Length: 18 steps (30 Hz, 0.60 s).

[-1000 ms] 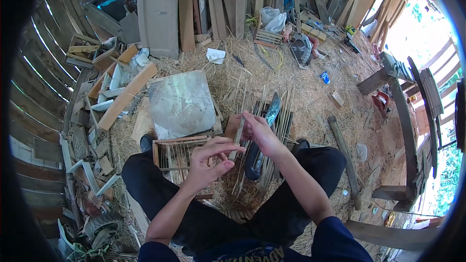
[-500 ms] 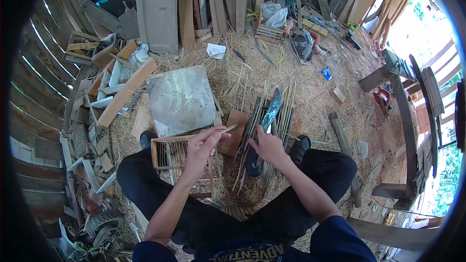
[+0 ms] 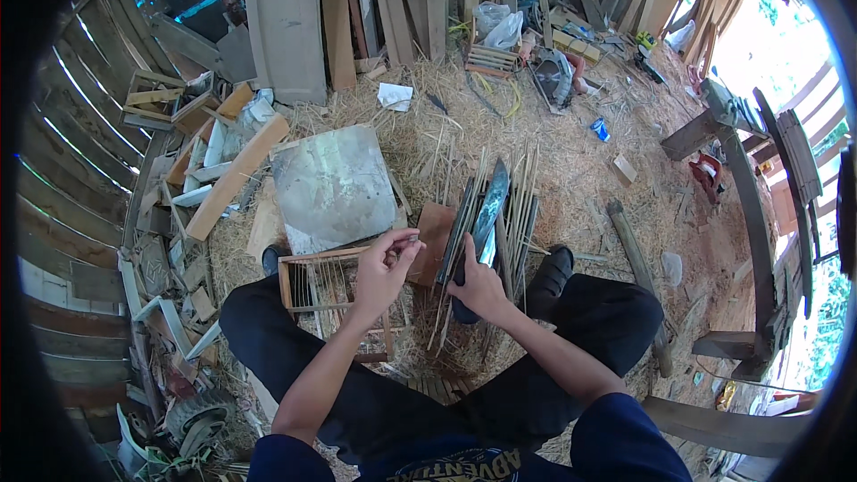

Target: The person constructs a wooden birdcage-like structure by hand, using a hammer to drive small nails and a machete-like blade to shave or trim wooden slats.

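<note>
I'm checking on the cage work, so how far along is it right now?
Done so far: the wooden frame on the straw already has several thin slats set across it. In hand: the left hand pinches one thin stick above the frame, and the right hand grips a long knife. Left: a bundle of sticks lies unused, and part of the frame looks unfilled.

The left hand (image 3: 382,270) pinches a thin stick (image 3: 403,238) above a slatted wooden frame (image 3: 314,286). The right hand (image 3: 478,286) grips a long knife (image 3: 489,210) over bamboo strips (image 3: 522,205).
</note>
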Available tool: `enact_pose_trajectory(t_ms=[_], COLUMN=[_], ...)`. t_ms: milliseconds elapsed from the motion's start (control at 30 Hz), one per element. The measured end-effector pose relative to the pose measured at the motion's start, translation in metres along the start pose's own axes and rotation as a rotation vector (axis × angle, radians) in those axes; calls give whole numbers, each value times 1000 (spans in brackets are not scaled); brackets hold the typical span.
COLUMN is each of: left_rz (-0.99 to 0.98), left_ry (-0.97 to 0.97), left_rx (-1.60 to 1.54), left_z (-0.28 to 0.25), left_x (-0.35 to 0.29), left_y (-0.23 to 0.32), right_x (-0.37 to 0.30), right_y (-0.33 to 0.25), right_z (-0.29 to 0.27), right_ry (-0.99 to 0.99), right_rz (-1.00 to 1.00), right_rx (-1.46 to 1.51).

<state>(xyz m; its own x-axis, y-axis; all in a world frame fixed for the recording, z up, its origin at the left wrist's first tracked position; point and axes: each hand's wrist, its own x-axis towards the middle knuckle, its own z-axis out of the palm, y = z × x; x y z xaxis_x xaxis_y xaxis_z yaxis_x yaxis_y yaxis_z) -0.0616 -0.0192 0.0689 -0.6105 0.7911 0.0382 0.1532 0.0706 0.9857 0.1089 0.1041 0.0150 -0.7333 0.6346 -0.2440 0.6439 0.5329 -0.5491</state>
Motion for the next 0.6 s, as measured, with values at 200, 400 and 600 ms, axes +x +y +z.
enact_pose_trajectory(t_ms=[200,400,600], left_rz=[46,129,218], left_ry=[-5,41,136], left_rx=[43,62,78], left_z=[2,7,2], left_x=[-2,0,-7], left_y=[0,-2,7], right_x=[-10,-23,-35], right_y=[7,13,-23], right_z=[-4,15,-12], right_ry=[75,203,345], right_rz=[14,171,162], right_rx=[172,705,692])
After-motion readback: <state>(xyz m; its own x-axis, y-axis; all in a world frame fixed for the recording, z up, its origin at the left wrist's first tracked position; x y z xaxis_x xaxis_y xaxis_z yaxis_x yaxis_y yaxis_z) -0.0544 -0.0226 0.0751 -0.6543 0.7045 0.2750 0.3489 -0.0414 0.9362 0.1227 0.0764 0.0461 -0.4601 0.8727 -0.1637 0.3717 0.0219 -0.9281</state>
